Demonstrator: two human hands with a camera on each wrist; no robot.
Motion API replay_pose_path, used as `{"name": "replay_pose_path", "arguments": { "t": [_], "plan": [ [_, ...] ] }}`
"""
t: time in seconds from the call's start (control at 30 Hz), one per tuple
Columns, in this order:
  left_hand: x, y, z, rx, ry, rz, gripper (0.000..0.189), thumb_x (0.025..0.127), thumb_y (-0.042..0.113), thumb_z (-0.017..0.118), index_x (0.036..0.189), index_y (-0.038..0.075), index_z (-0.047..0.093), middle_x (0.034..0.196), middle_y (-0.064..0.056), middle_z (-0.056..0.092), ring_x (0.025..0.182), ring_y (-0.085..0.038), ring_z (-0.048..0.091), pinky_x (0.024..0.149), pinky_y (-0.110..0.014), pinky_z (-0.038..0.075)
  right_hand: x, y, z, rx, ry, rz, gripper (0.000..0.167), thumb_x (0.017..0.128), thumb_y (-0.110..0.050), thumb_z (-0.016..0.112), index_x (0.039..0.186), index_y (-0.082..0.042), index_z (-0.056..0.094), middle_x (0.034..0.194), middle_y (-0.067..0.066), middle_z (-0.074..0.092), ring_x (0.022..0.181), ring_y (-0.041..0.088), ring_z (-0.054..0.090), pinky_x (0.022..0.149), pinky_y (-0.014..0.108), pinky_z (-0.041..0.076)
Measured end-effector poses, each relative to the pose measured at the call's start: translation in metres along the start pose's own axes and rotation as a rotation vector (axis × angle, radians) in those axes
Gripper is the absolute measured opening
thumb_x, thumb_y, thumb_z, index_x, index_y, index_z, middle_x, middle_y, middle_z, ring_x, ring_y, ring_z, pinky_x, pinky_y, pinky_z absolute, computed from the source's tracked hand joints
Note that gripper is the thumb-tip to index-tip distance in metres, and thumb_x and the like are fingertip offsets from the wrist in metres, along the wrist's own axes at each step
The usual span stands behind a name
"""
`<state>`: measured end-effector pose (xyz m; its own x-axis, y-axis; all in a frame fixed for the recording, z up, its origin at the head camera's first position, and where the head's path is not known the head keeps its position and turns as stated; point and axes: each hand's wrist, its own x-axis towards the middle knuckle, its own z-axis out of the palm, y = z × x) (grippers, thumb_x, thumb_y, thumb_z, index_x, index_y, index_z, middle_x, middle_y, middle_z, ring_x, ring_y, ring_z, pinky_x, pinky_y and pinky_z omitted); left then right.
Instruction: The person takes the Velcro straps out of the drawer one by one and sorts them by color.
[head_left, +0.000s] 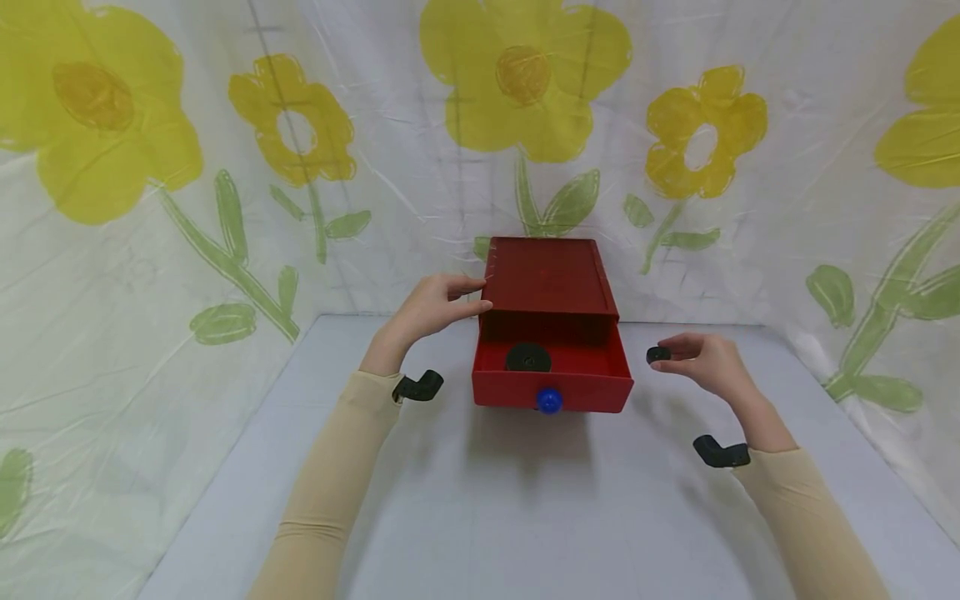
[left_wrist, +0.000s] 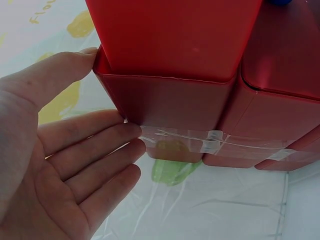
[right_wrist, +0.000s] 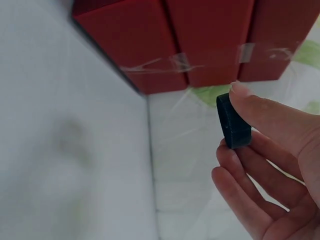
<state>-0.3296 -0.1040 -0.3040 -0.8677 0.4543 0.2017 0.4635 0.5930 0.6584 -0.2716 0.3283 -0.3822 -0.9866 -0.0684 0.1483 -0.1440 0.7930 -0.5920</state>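
Right hand pinches black cap, right of pulled-out drawer; left hand, fingers extended, at box. Drawer front part-hides black disc. Only wrist views show taped lower boxes.

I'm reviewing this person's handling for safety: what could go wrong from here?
The small round black piece, pinched in the right hand, could slip and land on the white table. The open red drawer with its round blue knob juts out from the dark-red casing, so a knock might jolt the flat black disc inside. The left hand is at the casing's left side; a push there might shift it.
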Motion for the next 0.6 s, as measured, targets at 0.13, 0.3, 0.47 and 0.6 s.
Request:
{"name": "replay_pose_path", "arguments": {
  "t": [0.13,0.3,0.47,0.6],
  "plan": [
    [0.0,0.0,0.0,-0.002,0.003,-0.001,0.06,0.084,0.052,0.064,0.134,0.02,0.057,0.136,-0.003,0.056,0.124,-0.025,0.053,0.098,-0.041,0.049,0.002,0.005,0.005,0.006,-0.021,0.02,0.054,0.08,-0.04,0.075,0.119,-0.004,0.064,0.111,0.02,0.067,0.101,0.035,0.062,0.082,0.048,0.054],
    [0.0,0.0,0.001,0.003,0.01,0.003,0.058,0.085,0.052,0.064,0.133,0.02,0.057,0.135,-0.002,0.057,0.123,-0.022,0.054,0.098,-0.04,0.049,0.003,0.01,0.011,0.013,-0.038,0.033,0.054,0.08,-0.038,0.075,0.12,-0.004,0.063,0.111,0.02,0.067,0.102,0.034,0.062,0.084,0.048,0.054],
    [-0.001,0.001,0.001,0.009,0.009,0.006,0.057,0.085,0.051,0.064,0.133,0.02,0.057,0.135,-0.002,0.057,0.124,-0.021,0.053,0.099,-0.039,0.048,0.004,0.017,0.017,0.025,-0.05,0.044,0.053,0.081,-0.036,0.074,0.121,-0.003,0.062,0.111,0.021,0.067,0.1,0.034,0.063,0.084,0.048,0.054],
    [-0.002,0.002,0.0,0.007,0.008,0.0,0.058,0.085,0.05,0.064,0.133,0.019,0.057,0.135,-0.002,0.056,0.123,-0.022,0.053,0.099,-0.04,0.048,0.006,0.022,0.022,0.031,-0.057,0.049,0.052,0.082,-0.034,0.074,0.121,-0.002,0.062,0.111,0.021,0.067,0.1,0.035,0.063,0.084,0.048,0.054]
  ]
}}
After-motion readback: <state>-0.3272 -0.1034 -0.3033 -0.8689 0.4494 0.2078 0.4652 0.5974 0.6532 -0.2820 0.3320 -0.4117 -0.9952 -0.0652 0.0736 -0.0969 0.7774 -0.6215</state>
